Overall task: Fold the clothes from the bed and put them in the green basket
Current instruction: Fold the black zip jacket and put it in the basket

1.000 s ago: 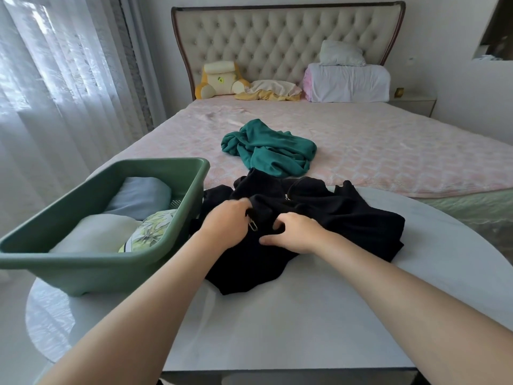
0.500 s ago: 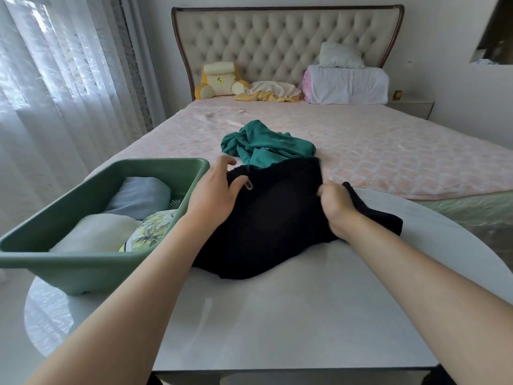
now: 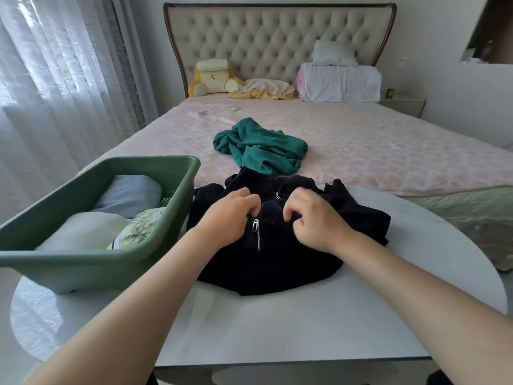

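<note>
Green basket [image 3: 83,269] (folded clothes [image 3: 83,232] inside)

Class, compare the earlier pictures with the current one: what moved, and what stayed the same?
The left hand and right hand, holding a raised flap of the black zipped fabric garment apart earlier, lowered it and drew together, pinching cloth beside the zip. The green plastic basket and crumpled teal garment stayed put.

Matt black cloth garment [image 3: 277,262], seemingly glossy table [image 3: 277,329].
</note>
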### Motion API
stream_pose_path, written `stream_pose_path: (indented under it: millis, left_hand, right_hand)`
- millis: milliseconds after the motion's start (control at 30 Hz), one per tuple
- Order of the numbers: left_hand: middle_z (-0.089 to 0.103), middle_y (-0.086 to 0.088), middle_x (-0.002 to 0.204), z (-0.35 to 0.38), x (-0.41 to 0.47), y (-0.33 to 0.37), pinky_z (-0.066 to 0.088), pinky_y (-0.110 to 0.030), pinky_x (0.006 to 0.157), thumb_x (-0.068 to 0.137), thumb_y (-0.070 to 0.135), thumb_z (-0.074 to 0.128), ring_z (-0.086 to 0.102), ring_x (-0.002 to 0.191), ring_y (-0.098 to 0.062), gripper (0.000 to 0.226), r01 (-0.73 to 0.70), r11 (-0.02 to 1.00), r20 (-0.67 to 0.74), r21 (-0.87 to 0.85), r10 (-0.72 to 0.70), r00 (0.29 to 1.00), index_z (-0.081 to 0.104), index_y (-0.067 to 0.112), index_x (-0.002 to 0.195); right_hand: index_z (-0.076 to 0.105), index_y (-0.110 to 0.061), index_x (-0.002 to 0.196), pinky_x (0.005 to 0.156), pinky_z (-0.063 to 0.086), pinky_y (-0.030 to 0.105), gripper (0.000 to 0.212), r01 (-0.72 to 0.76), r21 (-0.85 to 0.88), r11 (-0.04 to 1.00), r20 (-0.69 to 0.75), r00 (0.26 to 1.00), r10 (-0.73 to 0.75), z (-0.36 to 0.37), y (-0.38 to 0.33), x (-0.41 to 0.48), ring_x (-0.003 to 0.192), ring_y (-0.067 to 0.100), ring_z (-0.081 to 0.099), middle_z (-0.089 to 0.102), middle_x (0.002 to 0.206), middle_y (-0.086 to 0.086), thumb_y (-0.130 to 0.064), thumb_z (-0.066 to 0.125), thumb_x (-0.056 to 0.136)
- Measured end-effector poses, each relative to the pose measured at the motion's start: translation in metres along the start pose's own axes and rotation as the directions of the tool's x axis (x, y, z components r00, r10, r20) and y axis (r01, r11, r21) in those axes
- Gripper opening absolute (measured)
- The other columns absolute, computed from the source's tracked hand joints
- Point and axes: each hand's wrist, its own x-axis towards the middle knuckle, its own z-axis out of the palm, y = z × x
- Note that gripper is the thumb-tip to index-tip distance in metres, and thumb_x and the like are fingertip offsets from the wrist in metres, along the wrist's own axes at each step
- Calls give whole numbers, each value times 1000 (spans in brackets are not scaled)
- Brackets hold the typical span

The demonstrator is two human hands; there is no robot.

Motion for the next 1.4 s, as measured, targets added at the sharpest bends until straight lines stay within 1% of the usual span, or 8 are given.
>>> stream_pose_path:
  millis: [133,300,433,567,733,867,1167,1400]
  left_hand:
    - [57,10,77,-11,-13,21,52,-34,65,71,13,55,55,66,-6,16,6,983,116,-184,15,993,55,29,73]
    - [62,19,101,-10,-41,22,53,-26,87,73,35,77,60,93,-5,45,212,977,627,-1,-165,761,62,36,115]
    - [48,12,122,-10,-52,16,49,-32,94,65,50,84,51,111,-13,84,150,972,638,178,-231,735,47,30,138]
    - [59,5,114,-5,-61,8,53,-33,88,77,37,76,58,103,-17,50,223,951,519,214,-304,799,61,23,122]
    - [63,7,84,-4,-70,3,55,-34,73,89,33,56,61,75,-14,8,280,958,354,-58,-242,903,61,34,96]
    - [53,2,64,-17,-70,15,42,-28,55,102,26,46,47,52,-13,7,178,971,215,-161,-142,966,46,33,105]
    - [56,12,80,-37,-77,18,42,-22,70,85,42,74,54,71,-1,34,199,958,381,-208,-108,918,54,32,112]
    - [61,9,78,-54,-89,7,49,-26,68,82,44,75,58,71,-11,23,196,980,567,-17,-152,810,66,23,79]
  right_hand:
    - [70,-27,71,61,43,14,35,-82,-45,996,363,927,92,6,-16,-9,65,5,59,65,72,-11,0,47,74]
    - [47,-44,143,114,35,33,74,36,-332,943,608,773,184,11,5,-21,140,14,40,40,155,-12,-2,48,82]
    - [43,-39,146,105,32,34,63,171,-621,765,492,845,211,9,3,-24,129,20,46,48,145,-5,-8,45,91]
    - [57,-22,126,97,35,37,40,100,-779,619,303,925,232,11,-4,-25,116,26,49,54,126,3,-9,49,89]
    - [64,-16,125,93,47,39,62,316,-285,905,257,935,-246,28,-16,-23,107,27,54,59,116,4,10,54,70]
    - [50,-20,142,95,44,23,64,1,165,986,409,910,-69,29,-49,-25,109,13,55,62,121,-3,5,52,84]
    - [73,-32,90,67,44,14,9,-143,73,987,581,811,74,9,-51,-16,72,-5,59,67,76,-23,-27,76,83]
    - [49,-10,59,53,43,35,46,-127,-77,989,554,819,148,-41,-51,-17,52,16,47,50,58,2,-44,76,75]
